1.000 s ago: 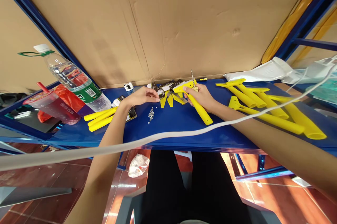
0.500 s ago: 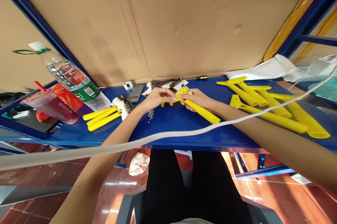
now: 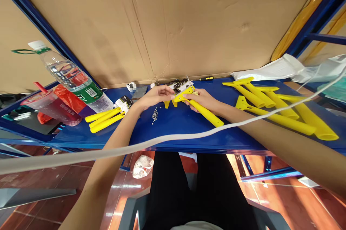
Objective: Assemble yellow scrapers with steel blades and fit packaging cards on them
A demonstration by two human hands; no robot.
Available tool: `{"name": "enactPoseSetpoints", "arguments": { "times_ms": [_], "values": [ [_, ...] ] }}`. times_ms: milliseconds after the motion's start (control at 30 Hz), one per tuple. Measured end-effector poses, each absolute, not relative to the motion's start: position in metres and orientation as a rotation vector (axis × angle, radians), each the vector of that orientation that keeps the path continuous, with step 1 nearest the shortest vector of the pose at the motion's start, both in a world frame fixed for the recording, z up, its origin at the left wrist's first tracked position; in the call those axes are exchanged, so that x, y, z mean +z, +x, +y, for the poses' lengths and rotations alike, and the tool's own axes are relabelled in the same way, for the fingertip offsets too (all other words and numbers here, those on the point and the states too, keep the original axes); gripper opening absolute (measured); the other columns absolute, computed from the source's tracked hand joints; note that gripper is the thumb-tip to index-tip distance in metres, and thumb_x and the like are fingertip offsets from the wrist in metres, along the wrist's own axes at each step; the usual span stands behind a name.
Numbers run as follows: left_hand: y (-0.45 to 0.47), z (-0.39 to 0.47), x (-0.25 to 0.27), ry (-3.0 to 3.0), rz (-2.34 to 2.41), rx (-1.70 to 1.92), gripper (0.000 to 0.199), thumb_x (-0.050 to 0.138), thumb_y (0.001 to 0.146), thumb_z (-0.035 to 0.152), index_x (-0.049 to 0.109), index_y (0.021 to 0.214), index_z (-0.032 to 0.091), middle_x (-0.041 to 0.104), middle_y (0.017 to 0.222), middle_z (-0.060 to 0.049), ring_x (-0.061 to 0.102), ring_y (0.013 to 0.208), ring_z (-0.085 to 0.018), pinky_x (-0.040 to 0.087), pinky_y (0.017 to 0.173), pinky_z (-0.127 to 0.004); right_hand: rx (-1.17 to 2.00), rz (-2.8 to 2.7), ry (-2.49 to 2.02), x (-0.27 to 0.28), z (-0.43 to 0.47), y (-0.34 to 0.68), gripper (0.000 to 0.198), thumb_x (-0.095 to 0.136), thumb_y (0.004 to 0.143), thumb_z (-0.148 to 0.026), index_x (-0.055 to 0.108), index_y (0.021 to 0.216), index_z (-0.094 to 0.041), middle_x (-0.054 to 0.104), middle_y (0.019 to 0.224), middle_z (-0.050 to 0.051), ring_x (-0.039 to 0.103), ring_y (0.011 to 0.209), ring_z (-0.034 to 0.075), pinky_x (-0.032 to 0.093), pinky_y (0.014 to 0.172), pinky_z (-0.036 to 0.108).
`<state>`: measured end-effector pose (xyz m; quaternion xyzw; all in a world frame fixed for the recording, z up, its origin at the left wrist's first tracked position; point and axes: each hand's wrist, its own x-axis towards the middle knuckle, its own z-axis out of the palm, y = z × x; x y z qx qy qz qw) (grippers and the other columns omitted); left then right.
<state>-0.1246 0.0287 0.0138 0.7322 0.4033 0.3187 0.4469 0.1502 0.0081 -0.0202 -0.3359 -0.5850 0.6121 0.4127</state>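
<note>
My right hand [image 3: 201, 100] is closed around a yellow plastic scraper handle [image 3: 207, 112], its wide flat head pointing up and left. A thin metal shaft [image 3: 189, 80] sticks up beside that head; it looks like a screwdriver also tucked in my right hand. At the head's left end, the fingertips of my left hand [image 3: 159, 96] are pinched together against the edge. Just below them, small yellow pieces [image 3: 171, 104] lie on the blue table [image 3: 173, 125]. A scatter of small screws [image 3: 154, 114] lies under my left wrist.
Several yellow scraper handles [image 3: 281, 120] lie at the right. More yellow handles [image 3: 104, 120], a water bottle [image 3: 81, 82] and a red drink cup [image 3: 54, 107] stand or lie at the left. Black-and-white packets [image 3: 183, 85] and a screwdriver [image 3: 207, 78] sit behind. A white cable [image 3: 173, 138] crosses in front.
The scraper handle has turned slightly, so more of its flat head faces me. My left hand has shifted a little left and up, its fingertips now at the head's end.
</note>
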Motion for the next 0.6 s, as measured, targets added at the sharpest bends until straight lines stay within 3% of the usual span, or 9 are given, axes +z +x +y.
{"name": "enactPoseSetpoints", "arguments": {
  "times_ms": [200, 333, 600],
  "values": [
    [-0.176, 0.034, 0.035, 2.162, 1.21, 0.237, 0.041, 0.098, 0.079, 0.059, 0.089, 0.094, 0.022, 0.087, 0.101, -0.008, 0.073, 0.097, -0.024, 0.054, 0.088, -0.034, 1.514, -1.363, -0.859, -0.017, 0.006, 0.149, 0.038, 0.1, 0.087, -0.044, 0.072, 0.088, -0.019, 0.071, 0.071, 0.002, 0.057, 0.043, 0.011, 0.042, 0.034, 0.023],
    [-0.189, 0.036, 0.04, 2.202, 1.252, 0.176, 0.034, 0.096, 0.078, 0.056, 0.09, 0.09, 0.025, 0.087, 0.097, -0.005, 0.073, 0.097, -0.024, 0.051, 0.086, -0.032, 1.501, -1.404, -0.879, -0.017, 0.007, 0.15, 0.039, 0.099, 0.087, -0.045, 0.072, 0.082, -0.018, 0.07, 0.071, 0.003, 0.057, 0.043, 0.011, 0.043, 0.034, 0.024],
    [-0.191, 0.037, 0.039, 2.209, 1.181, 0.089, 0.032, 0.095, 0.078, 0.049, 0.095, 0.104, 0.03, 0.089, 0.109, -0.004, 0.076, 0.104, -0.026, 0.051, 0.089, -0.032, 1.479, -1.424, -0.886, -0.016, 0.007, 0.15, 0.042, 0.1, 0.086, -0.047, 0.072, 0.079, -0.017, 0.07, 0.071, 0.003, 0.057, 0.043, 0.012, 0.044, 0.034, 0.025]
  ]
}}
